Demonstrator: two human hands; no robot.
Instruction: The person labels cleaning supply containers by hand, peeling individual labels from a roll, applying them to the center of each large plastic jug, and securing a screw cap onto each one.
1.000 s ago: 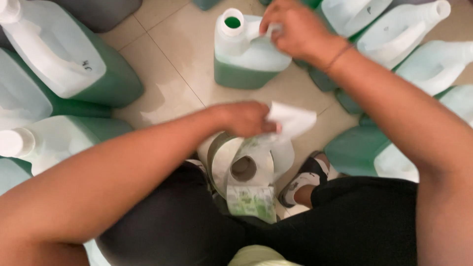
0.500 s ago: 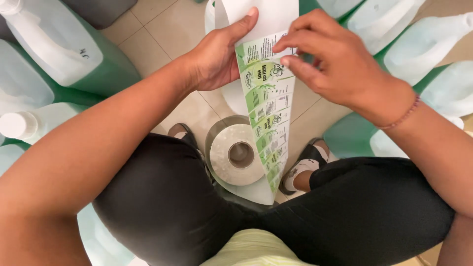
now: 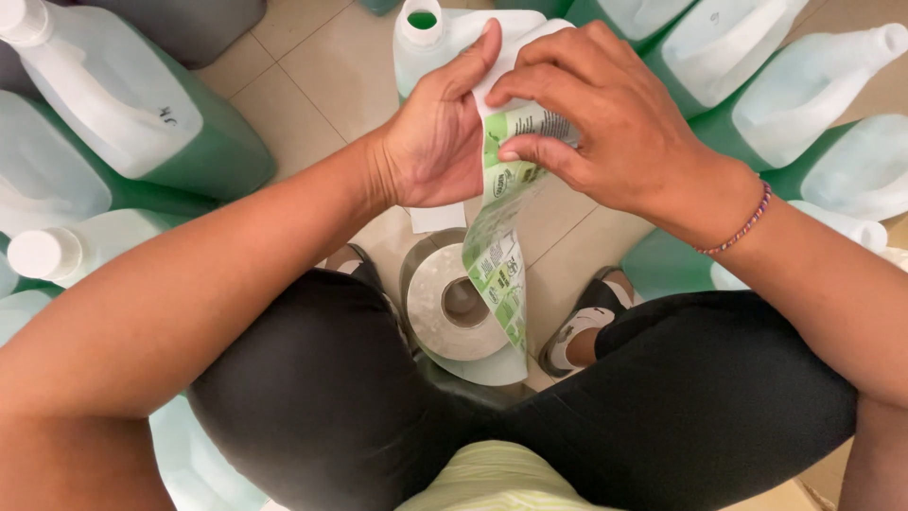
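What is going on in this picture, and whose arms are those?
The arms belong to a person wearing a camera on their head, so you look down just as they do. You see their lap and shoes, and a tiled floor. The left hand and right hand hold a strip of green and white labels, pinched between the fingers. The strip hangs down to a big roll between the feet. All around stand plastic jugs of green liquid. One jug, just past the hands, has no cap on.
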